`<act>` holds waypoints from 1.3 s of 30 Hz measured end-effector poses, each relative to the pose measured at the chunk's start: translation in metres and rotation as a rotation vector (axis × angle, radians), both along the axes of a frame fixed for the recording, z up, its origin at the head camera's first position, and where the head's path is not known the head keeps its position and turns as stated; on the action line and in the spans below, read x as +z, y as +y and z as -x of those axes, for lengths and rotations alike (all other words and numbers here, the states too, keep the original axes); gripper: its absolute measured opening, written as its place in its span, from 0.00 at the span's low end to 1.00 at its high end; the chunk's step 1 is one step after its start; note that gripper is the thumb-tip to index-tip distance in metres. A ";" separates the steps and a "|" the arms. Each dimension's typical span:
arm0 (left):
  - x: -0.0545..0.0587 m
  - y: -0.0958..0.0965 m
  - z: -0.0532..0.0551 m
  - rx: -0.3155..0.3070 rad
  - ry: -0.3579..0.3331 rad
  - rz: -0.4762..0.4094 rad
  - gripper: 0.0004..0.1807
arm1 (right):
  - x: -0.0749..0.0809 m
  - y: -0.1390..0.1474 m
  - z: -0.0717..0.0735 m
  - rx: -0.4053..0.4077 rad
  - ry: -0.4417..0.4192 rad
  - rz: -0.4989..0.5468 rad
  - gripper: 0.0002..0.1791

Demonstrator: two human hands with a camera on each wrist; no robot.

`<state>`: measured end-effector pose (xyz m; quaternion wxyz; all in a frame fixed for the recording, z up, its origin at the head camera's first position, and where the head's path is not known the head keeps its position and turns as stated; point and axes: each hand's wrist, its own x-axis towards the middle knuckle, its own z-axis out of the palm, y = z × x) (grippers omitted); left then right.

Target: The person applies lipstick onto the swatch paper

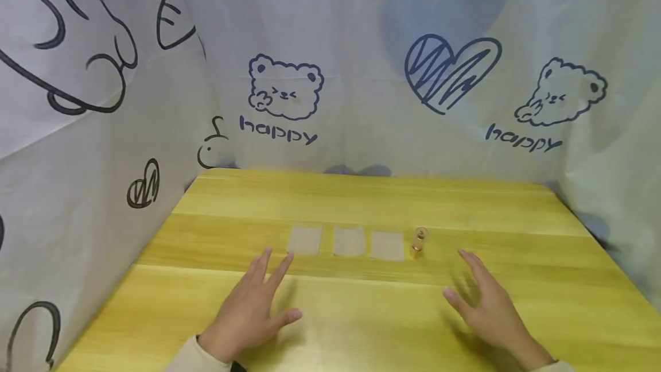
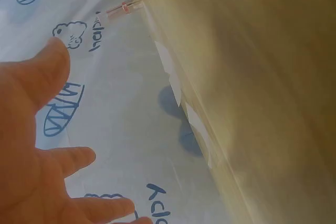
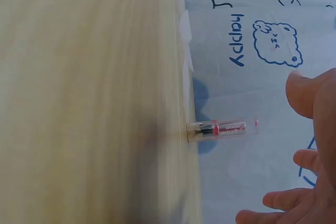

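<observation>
Three whitish square sheets, which look like thin paper or cloth, lie in a row on the table: a left sheet (image 1: 304,240), a middle sheet (image 1: 349,241) and a right sheet (image 1: 387,245). Just right of them stands a small clear tube (image 1: 419,243) (image 3: 223,128), lipstick-like, with a reddish band and a dark part inside. My left hand (image 1: 250,309) (image 2: 31,129) hovers in front of the left sheet with spread fingers, holding nothing. To the right of the tube and nearer to me, my right hand (image 1: 488,309) (image 3: 315,171) is also spread and holds nothing.
The yellow wood-grain table (image 1: 341,326) reaches back to a white cloth (image 1: 356,113) printed with bears and hearts. Another cloth wall (image 1: 93,188) runs along the left edge, and a further one (image 1: 614,177) hangs on the right.
</observation>
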<state>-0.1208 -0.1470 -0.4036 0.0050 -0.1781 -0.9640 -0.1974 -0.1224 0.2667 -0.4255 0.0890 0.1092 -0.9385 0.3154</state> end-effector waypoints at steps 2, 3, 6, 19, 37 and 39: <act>0.000 0.000 0.003 -0.005 -0.015 -0.016 0.50 | -0.001 0.000 0.003 -0.002 -0.019 0.017 0.42; -0.001 0.000 0.005 -0.007 -0.016 -0.019 0.50 | 0.000 -0.001 0.005 -0.001 -0.023 0.029 0.42; 0.000 0.001 0.014 -0.013 0.004 -0.026 0.49 | 0.000 -0.001 0.012 -0.003 -0.024 0.058 0.41; -0.002 0.003 0.056 -0.027 -0.068 -0.065 0.42 | -0.003 -0.006 0.042 0.003 -0.071 0.229 0.38; -0.003 0.016 0.104 -0.065 -0.161 -0.038 0.32 | -0.012 -0.015 0.075 0.006 -0.187 0.312 0.36; -0.004 0.016 0.107 -0.065 -0.177 -0.031 0.32 | -0.013 -0.016 0.078 -0.001 -0.209 0.319 0.37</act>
